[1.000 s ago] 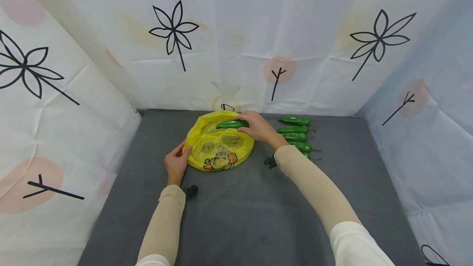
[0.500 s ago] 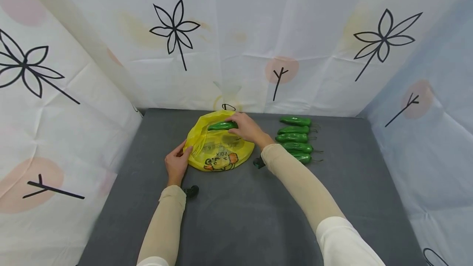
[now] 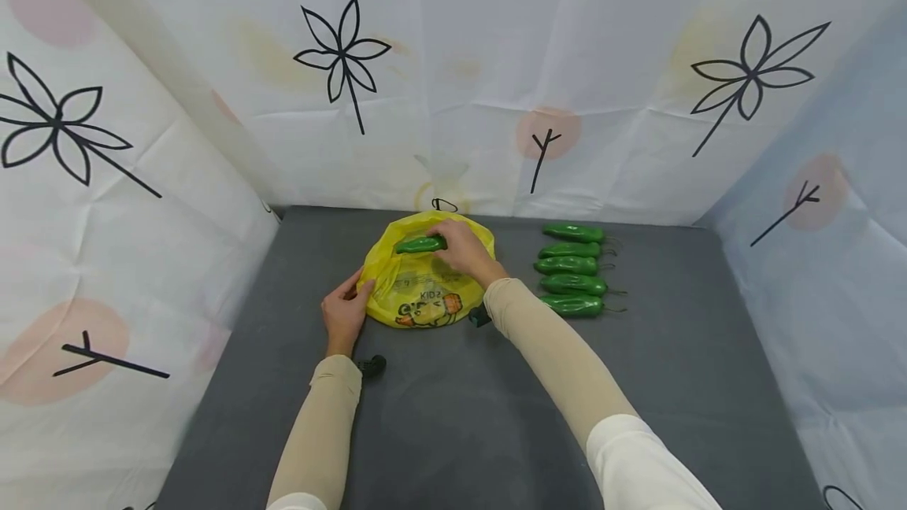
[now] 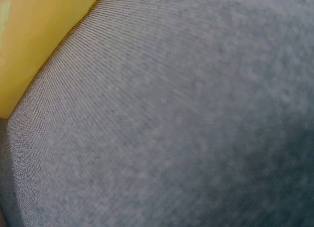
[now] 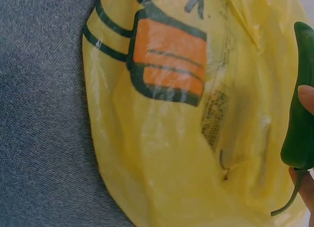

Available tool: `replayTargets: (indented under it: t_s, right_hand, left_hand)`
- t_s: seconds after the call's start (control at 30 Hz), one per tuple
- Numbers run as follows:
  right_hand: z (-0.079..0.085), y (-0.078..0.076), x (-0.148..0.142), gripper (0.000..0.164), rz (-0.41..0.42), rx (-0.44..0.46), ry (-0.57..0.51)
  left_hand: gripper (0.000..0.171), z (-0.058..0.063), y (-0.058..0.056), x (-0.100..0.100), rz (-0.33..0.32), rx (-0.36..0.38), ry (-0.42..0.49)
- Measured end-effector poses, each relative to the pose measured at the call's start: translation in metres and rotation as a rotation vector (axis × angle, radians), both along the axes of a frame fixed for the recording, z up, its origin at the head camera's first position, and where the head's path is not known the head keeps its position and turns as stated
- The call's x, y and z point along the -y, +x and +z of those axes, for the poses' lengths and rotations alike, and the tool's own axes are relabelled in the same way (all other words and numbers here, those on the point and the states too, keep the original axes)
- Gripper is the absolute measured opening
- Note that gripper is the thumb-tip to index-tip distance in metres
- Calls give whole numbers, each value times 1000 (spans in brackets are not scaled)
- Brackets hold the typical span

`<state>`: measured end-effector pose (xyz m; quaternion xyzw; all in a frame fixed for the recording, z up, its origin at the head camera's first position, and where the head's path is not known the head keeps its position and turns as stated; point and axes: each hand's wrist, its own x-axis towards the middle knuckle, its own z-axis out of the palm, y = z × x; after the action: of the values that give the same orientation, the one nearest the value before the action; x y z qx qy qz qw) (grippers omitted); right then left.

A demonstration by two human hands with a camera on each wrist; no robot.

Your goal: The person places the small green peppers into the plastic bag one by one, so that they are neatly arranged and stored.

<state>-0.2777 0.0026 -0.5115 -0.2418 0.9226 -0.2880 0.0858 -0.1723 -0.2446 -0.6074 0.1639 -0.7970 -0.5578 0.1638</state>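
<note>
A yellow plastic bag [image 3: 386, 290] with printed lettering lies spread with its mouth open on the dark table. At its left edge my left hand [image 3: 345, 315] pinches the rim, thumb on the inner side. My right hand [image 3: 464, 249] holds a green chili pepper [image 3: 420, 245] over the bag's opening, its tip pointing left. In the right wrist view, the pepper [image 5: 297, 131] shows its stem hanging below, with a thumb tip [image 5: 306, 97] on its side. The left wrist view has only a corner of the bag [image 4: 34, 35] and grey cloth.
Several green chili peppers [image 3: 572, 264] lie in a stacked row right of the bag, stems to the right. Patterned fabric walls [image 3: 453, 85] enclose the grey table [image 3: 453, 415] at the back and sides. A dark wrist device [image 3: 372, 367] sits by the left wrist.
My right hand has moved left with the chili pepper, further over the bag's opening. The row of peppers is now uncovered by the arm. My left hand keeps its hold on the rim.
</note>
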Motion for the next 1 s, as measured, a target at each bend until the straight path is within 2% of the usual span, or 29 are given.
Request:
replayTargets:
  t_s: [0.4, 0.77, 1.0]
  right_hand:
    - [-13, -3, -5, 41, -33, 30, 2]
    - [-14, -4, -8, 45, -42, 78, -13]
    - [-11, -1, -9, 43, -12, 43, -1]
  left_hand:
    - [40, -1, -1, -1, 17, 24, -10]
    - [41, -2, -2, -2, 3, 8, -9]
    - [41, -4, -1, 0, 3, -5, -10]
